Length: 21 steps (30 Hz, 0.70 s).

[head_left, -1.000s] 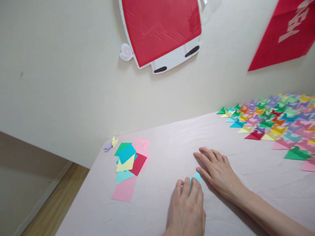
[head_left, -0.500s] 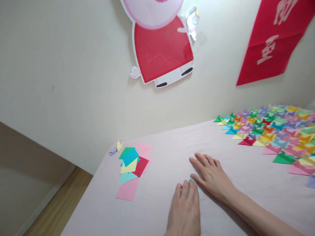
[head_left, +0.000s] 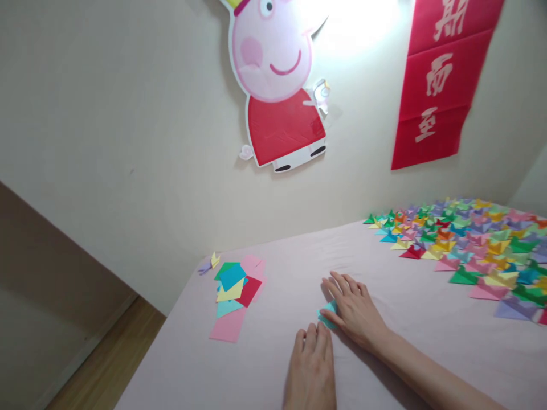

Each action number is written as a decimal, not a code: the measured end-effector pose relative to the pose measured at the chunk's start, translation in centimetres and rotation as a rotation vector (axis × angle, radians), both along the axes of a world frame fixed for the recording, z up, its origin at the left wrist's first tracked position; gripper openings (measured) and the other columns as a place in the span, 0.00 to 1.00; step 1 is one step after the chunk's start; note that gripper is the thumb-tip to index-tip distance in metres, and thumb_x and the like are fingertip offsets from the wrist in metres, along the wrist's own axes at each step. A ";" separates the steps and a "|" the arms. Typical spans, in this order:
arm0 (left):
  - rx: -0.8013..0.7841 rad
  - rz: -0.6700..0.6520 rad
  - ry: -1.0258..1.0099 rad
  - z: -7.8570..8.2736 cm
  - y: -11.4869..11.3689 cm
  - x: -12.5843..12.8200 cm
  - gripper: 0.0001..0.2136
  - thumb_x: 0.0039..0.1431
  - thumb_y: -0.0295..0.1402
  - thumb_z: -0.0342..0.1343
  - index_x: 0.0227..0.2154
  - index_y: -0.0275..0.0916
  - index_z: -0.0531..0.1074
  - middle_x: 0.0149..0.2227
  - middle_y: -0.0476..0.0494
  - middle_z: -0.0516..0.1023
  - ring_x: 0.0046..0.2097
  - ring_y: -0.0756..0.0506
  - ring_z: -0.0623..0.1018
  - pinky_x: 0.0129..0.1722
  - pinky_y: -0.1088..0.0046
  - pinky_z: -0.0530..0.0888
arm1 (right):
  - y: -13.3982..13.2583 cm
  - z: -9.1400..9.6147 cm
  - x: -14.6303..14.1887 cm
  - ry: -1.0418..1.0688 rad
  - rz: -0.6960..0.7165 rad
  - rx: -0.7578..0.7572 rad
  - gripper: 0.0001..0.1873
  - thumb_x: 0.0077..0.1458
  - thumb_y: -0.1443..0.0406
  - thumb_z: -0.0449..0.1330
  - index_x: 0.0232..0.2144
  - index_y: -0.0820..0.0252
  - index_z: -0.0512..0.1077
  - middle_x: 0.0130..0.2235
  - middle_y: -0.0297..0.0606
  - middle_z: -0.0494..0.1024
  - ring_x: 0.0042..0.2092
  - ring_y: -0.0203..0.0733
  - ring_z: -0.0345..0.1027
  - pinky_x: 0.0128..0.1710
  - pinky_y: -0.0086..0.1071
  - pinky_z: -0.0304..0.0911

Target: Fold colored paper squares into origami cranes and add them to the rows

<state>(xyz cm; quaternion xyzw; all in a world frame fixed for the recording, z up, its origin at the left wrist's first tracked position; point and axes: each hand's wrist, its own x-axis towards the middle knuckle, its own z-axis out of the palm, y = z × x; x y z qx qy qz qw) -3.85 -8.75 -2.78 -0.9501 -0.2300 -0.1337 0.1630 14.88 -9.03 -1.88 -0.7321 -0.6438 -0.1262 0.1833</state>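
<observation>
A small turquoise sheet of paper lies on the pale pink cloth, partly covered by my hands. My right hand rests palm down with its fingers spread. Its thumb lies across the paper, and its other fingers reach onto the cloth beyond. At the paper's near corner is my left hand, back upward, fingers side by side and slightly bent, tips at the edge. My left thumb is hidden. Whether the paper is folded underneath I cannot tell.
Loose coloured paper squares overlap on the left. Beyond them sit two small folded pieces. Many folded paper birds stand in rows at the right. A cartoon pig cutout and a red banner hang on the wall.
The view has tilted upward, so more of the cutout and banner shows. My right hand has shifted slightly against the left, and more of the turquoise paper is visible between them.
</observation>
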 end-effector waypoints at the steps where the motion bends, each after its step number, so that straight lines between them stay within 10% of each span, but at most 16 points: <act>1: -0.003 0.000 -0.010 0.1 0.0 0.0 0.24 0.55 0.32 0.54 0.54 0.26 0.71 0.53 0.34 0.74 0.53 0.37 0.68 0.53 0.58 0.66 | -0.1 0.0 -0.2 -0.004 0.009 -0.006 0.25 0.59 0.55 0.57 0.58 0.55 0.68 0.62 0.48 0.68 0.60 0.58 0.59 0.54 0.49 0.57; 10: -0.134 0.047 -0.028 0.4 0.2 0.2 0.23 0.52 0.28 0.54 0.52 0.30 0.72 0.53 0.38 0.75 0.49 0.38 0.70 0.52 0.60 0.67 | 0.9 0.1 2.4 0.017 -0.024 -0.040 0.23 0.61 0.66 0.54 0.58 0.52 0.69 0.61 0.50 0.69 0.60 0.60 0.61 0.51 0.52 0.62; 21: -0.647 0.133 -0.228 2.0 0.0 -0.4 0.26 0.51 0.20 0.49 0.54 0.36 0.66 0.56 0.37 0.70 0.54 0.39 0.67 0.56 0.61 0.64 | 0.0 1.6 3.4 0.437 0.540 -0.060 0.16 0.55 0.74 0.51 0.36 0.55 0.76 0.48 0.42 0.76 0.49 0.46 0.67 0.50 0.42 0.64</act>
